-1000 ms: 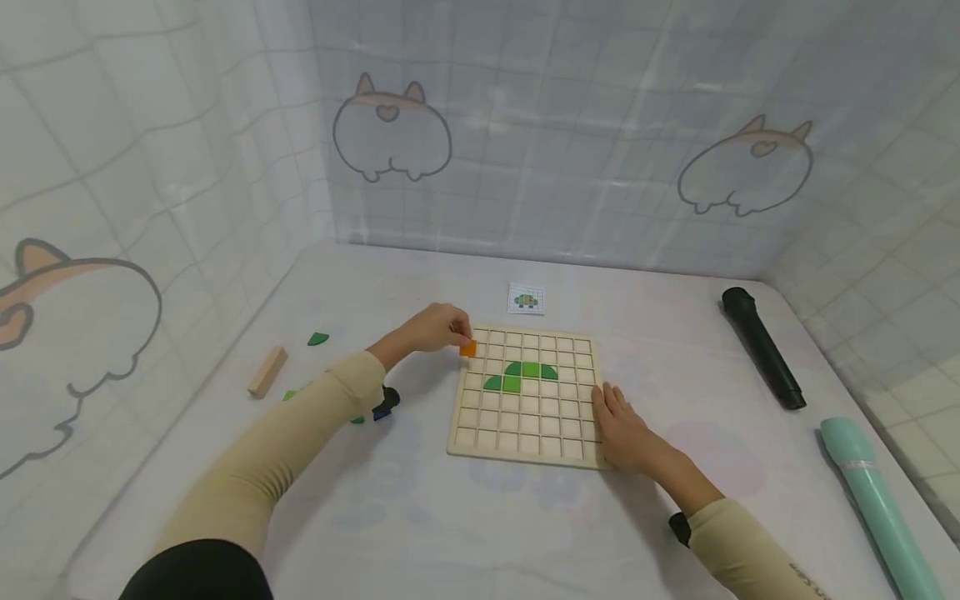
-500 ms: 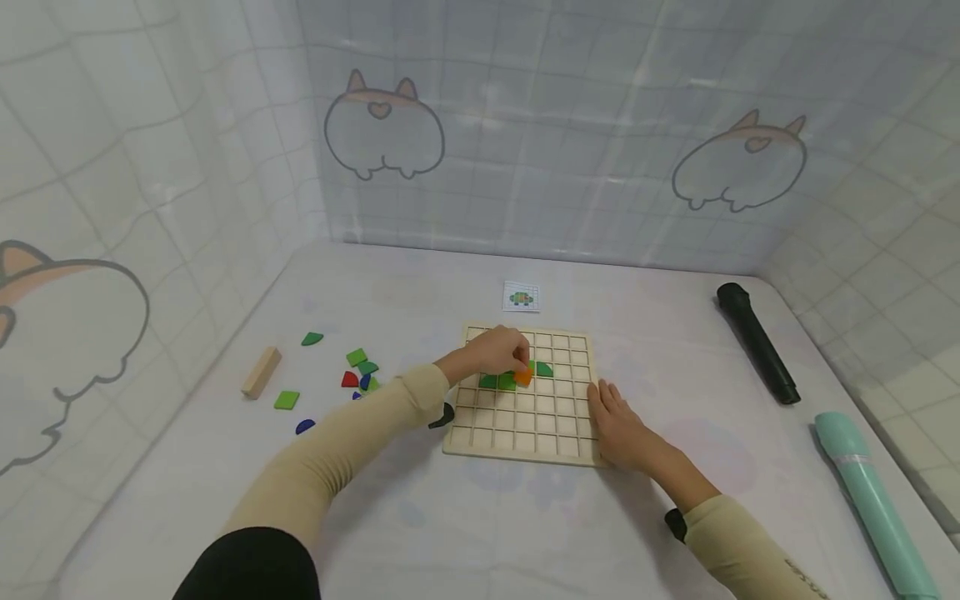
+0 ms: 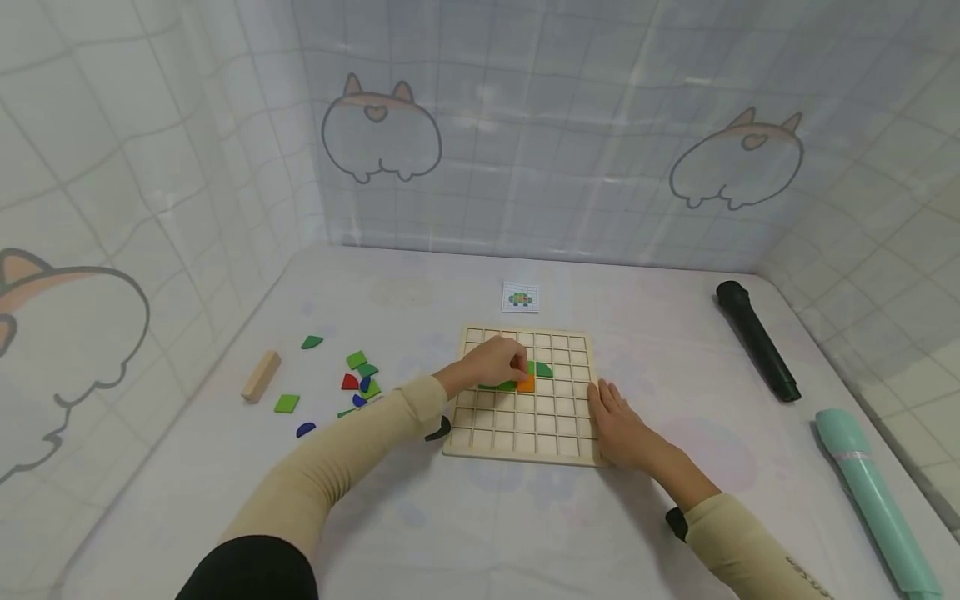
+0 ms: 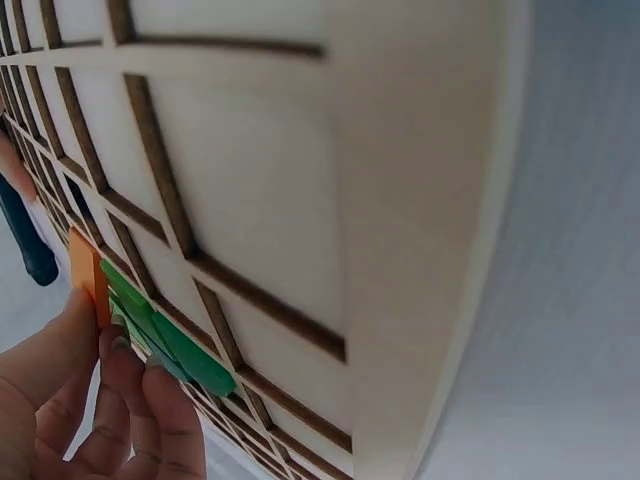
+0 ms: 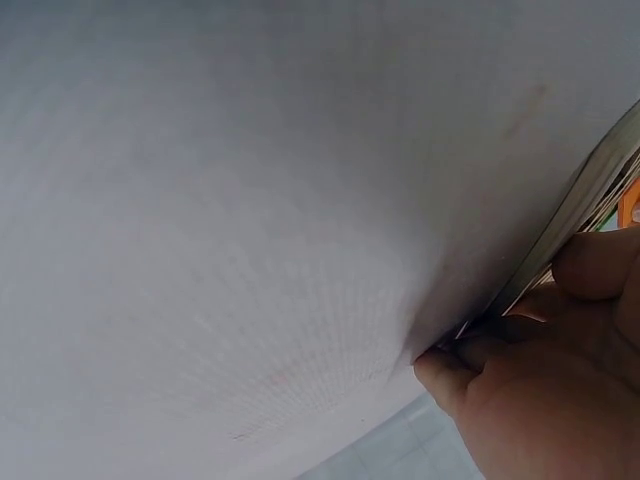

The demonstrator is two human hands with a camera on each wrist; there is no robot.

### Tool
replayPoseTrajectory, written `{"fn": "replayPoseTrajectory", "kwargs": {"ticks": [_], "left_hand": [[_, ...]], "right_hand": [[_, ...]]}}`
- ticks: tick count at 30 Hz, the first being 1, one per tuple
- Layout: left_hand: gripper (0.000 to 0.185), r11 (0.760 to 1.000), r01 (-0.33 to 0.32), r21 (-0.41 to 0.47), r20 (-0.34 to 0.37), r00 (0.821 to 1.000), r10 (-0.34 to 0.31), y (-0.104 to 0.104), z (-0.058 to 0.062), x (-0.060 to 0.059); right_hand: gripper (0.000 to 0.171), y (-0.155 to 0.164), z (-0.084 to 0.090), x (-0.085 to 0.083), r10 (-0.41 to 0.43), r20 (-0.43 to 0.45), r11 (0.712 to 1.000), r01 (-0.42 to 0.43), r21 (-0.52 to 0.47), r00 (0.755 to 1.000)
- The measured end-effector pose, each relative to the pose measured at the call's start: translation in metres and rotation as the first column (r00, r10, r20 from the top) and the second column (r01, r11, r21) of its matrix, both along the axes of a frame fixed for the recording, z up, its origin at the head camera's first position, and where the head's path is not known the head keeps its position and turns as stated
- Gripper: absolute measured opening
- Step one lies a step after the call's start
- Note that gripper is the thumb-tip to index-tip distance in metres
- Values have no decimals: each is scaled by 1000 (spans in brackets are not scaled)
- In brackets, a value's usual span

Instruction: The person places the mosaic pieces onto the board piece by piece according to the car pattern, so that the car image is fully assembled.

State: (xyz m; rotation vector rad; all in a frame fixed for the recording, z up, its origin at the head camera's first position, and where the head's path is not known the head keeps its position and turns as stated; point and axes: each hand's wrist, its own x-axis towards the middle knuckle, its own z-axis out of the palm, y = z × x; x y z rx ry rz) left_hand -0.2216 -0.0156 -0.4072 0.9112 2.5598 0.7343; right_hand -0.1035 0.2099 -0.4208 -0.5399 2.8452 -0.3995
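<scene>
My left hand (image 3: 495, 361) pinches an orange square tile (image 3: 527, 384) between thumb and fingers over the wooden grid board (image 3: 504, 442). In the left wrist view the orange tile (image 4: 88, 272) looks tilted against the grid, beside the green tiles (image 4: 165, 335). Whether it sits fully in its square I cannot tell. On the board lie light green squares and a dark green quarter-round tile (image 3: 544, 369); my left hand partly covers others. My right hand (image 3: 622, 425) rests along the board's right edge, its fingers extended forward; the right wrist view shows them against the edge.
Behind the board lies a small picture card (image 3: 521, 297). Loose green, red and blue tiles (image 3: 286, 403) and a wooden block (image 3: 261, 377) are at the left. At the right are a black cylindrical object (image 3: 759, 342) and a mint-green one (image 3: 877, 500).
My left hand has carried the orange tile rightward from the board's left edge to its middle, then lowered it beside the green tiles. The right hand stays at the board's edge.
</scene>
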Motion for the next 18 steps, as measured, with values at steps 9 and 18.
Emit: {"fn": "replayPoseTrajectory", "kwargs": {"ticks": [9,18], "left_hand": [[6,999,21,-34,-33,999,-22,2,-1,0],[4,999,30,-45,-36,999,-32,3,2,2]], "right_hand": [[48,-1,-1,-1,5,-4,1000,-5,10,1000],[48,-2,1,-1,4,3,1000,-4,2,1000]]}}
